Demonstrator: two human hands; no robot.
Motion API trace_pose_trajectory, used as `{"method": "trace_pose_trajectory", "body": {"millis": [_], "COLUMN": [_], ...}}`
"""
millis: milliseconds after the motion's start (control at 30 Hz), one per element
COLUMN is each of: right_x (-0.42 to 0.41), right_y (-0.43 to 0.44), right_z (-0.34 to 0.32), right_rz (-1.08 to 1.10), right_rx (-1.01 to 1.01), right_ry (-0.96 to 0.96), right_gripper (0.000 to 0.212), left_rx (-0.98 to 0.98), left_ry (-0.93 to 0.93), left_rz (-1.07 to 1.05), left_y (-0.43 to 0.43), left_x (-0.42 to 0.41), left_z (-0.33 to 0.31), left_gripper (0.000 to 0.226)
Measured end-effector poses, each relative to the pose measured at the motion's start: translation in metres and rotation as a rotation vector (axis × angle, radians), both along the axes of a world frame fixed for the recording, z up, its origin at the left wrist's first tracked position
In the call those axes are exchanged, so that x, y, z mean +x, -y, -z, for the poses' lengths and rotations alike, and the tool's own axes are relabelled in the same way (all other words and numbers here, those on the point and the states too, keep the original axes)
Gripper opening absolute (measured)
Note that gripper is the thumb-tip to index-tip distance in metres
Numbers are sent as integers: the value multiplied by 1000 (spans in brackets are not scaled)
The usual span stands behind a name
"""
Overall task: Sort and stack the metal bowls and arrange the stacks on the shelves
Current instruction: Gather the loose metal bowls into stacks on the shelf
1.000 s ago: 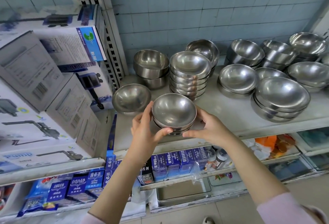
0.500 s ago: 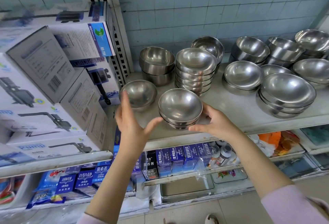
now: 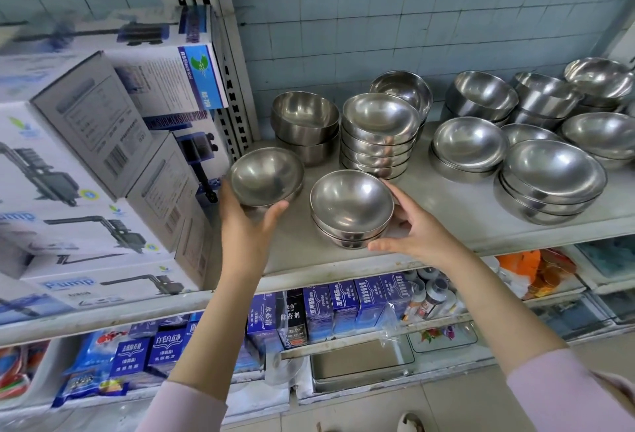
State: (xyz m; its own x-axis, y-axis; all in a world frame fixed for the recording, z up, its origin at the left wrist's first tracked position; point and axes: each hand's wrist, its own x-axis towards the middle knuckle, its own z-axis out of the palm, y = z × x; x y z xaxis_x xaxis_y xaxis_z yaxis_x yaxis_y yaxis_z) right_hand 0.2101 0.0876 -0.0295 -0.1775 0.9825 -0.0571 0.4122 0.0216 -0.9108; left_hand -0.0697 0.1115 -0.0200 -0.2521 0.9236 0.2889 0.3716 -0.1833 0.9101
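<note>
Our left grip (image 3: 246,228) holds single bowl (image 3: 266,177) at left end of shelf (image 3: 446,216), thumb on near rim. Our right grip (image 3: 417,230) cups short bowl stack (image 3: 350,206) near front edge. Taller stack (image 3: 379,137) just behind.

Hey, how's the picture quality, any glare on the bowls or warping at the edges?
Head view: glints on the single bowl in the left hand and the small stack the right hand holds; shelf upright tilts from wide-angle distortion; pump boxes look smeared.
</note>
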Motion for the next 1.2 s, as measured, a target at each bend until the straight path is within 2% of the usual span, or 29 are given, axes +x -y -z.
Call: {"method": "trace_pose_trajectory", "body": {"millis": [67,167,300,567,767,833,900,967,1067,1133,1200], "right_x": [0,-1,-2,-2,-1,-1,-1,2,15,30,46], "right_y": [-1,-3,-1,-1,-2,-2,-1,1,11,26,43], "right_z": [0,0,0,0,3,3,1,-1,-12,-23,-35], "right_rz": [-5,-15,-14,17,21,22,15,-5,66,181,367], "right_rx": [-4,-10,8,16,12,13,14,19,27,86,227], "right_ry": [1,-12,-14,39,46,44,32,19,-27,-22,2], "right_gripper": [121,122,119,120,120,121,119,119,125,113,88], "left_rx": [45,61,12,23,-59,-75,-128,-186,-266,-303,-298], "left_ry": [17,-4,-163,-276,-330,-324,-294,-209,-78,12,68], "left_rz": [42,217,393,461,497,512,533,557,554,521,475], "left_y": [14,28,32,31,26,26,26,26,30,33,33], "left_x": [0,11,33,46,45,45,45,43,48,54,59], "left_z": [-13,-34,-33,-30,-31,-30,-27,-21,-11,-4,2], "left_gripper": [89,83,106,103,100,102,113,128,136,136,132]}}
